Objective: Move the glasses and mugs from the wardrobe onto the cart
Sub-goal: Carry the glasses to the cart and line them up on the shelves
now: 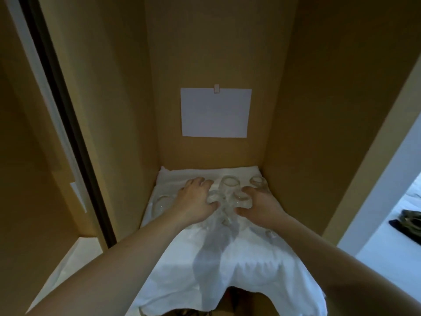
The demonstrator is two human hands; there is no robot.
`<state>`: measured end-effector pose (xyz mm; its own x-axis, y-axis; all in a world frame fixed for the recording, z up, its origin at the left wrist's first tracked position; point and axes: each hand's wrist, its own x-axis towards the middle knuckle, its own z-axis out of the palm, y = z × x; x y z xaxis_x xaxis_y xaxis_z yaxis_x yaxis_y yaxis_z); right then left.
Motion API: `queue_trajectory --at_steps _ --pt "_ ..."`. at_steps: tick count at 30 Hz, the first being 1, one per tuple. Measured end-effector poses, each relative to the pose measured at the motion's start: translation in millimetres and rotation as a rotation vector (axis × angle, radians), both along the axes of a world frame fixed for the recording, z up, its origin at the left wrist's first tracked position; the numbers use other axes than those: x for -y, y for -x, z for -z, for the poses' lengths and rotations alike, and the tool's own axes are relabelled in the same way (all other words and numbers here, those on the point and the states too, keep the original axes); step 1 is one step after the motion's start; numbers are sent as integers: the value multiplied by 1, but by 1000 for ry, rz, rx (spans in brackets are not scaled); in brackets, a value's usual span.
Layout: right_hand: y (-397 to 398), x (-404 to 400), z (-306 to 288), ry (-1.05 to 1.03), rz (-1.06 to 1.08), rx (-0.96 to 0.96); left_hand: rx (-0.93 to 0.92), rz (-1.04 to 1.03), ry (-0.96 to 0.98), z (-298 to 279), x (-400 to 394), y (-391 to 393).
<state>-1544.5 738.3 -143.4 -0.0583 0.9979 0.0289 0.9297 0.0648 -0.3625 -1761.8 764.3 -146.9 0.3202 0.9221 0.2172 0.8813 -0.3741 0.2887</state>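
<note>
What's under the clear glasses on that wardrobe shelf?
A crumpled white cloth covers the shelf beneath the clear glasses, hanging over the front edge. The left hand and right hand each grip a glass. The shelf surface itself is hidden.

White paper sheet (216, 112) clipped to back panel; white cloth (227, 265) covering shelf.

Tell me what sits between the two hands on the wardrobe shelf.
In the head view, clear glasses crowd the gap between the left hand and right hand, standing on the white cloth. Each hand's grip closes on one.
</note>
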Motion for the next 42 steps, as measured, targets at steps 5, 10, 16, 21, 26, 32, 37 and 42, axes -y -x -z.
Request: queue_trajectory --at_steps 5,10,16,21,26,32,37,42 --pt "-27 -30 4 -34 67 -86 11 31 14 7 -28 -20" --pt "-46 -71 11 -17 123 -200 -52 26 45 3 -60 -32" --pt "-62 -112 22 -59 167 -128 -77 13 79 -6 -104 -50" --pt "-66 -139 38 22 152 3 -105 36 143 6 -133 -75" --pt "-71 -160 47 154 145 -26 -123 57 186 23 -157 -94" --pt "-73 -173 45 188 114 -41 -161 43 279 40 -183 -116" --pt "-75 -179 40 240 109 -56 -255 -8 394 51 -193 -133" --pt "-73 -179 43 244 132 -44 -247 -57 430 53 -198 -139"
